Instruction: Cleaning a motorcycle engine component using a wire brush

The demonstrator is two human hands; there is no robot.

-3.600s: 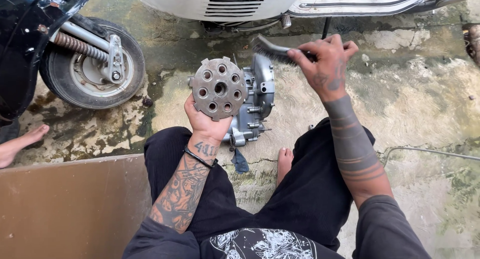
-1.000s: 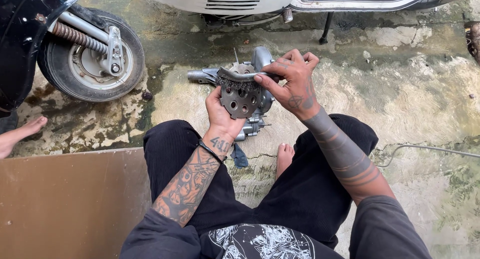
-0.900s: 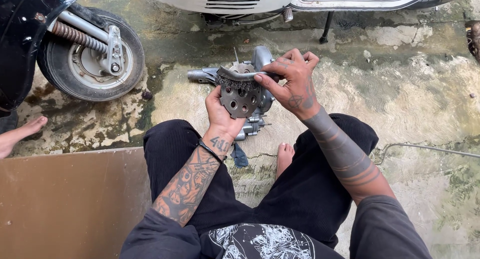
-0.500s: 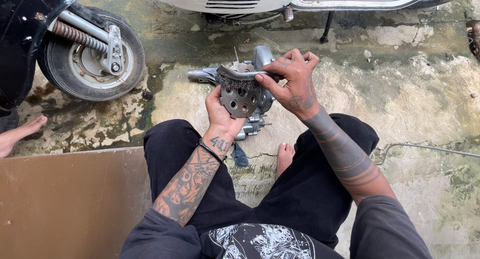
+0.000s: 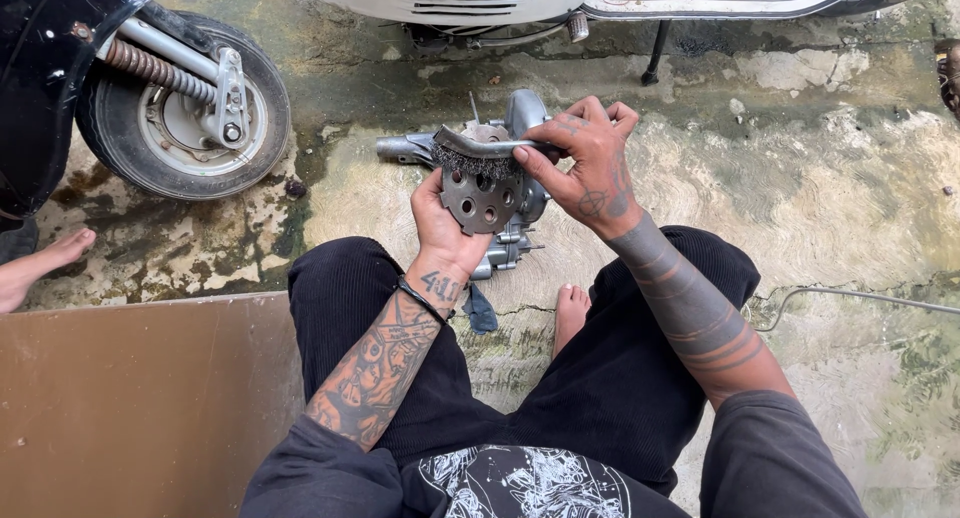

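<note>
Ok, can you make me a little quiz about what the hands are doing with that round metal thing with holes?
1. True or false: the right hand holds a wire brush with its bristles on the round metal plate.
2. Which hand holds the plate up from below? A) left hand B) right hand C) neither
3. Fill the gap: on the ground just behind the plate lies a grey metal engine ____.

Key:
1. True
2. A
3. casing
</note>
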